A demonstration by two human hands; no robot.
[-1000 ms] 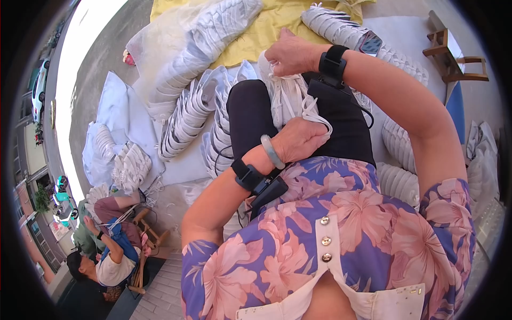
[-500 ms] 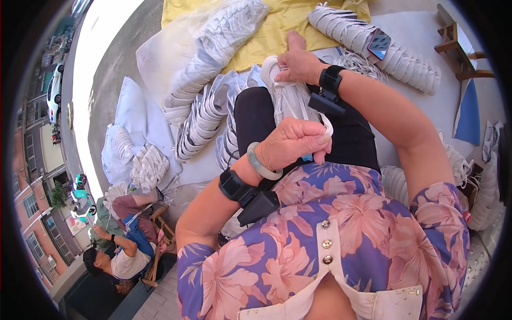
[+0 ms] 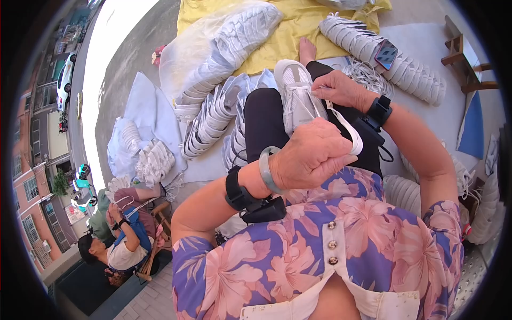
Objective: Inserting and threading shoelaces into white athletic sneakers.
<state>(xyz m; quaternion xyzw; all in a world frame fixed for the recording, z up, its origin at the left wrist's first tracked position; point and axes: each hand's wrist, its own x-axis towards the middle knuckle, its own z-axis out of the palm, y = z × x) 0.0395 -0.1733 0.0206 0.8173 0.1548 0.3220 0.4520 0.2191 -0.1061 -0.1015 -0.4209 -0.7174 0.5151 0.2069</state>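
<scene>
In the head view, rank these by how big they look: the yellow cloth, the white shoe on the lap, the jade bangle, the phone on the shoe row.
1. Yellow cloth, largest.
2. White shoe, held by both hands.
3. Jade bangle and phone look alike; the bangle is nearer the camera, so no ranking.

Yellow cloth (image 3: 298, 26), bagged shoes (image 3: 224, 50), stacked shoe rows (image 3: 213, 114), phone (image 3: 386, 54), wooden stool (image 3: 469, 58), seated person (image 3: 120, 245), parked car (image 3: 65, 80).

The single head-worn fisheye camera looked steeply down from the person's head, close above chest and lap. It faced forward over the ground (image 3: 128, 69), whose edges curved near the rim.
</scene>
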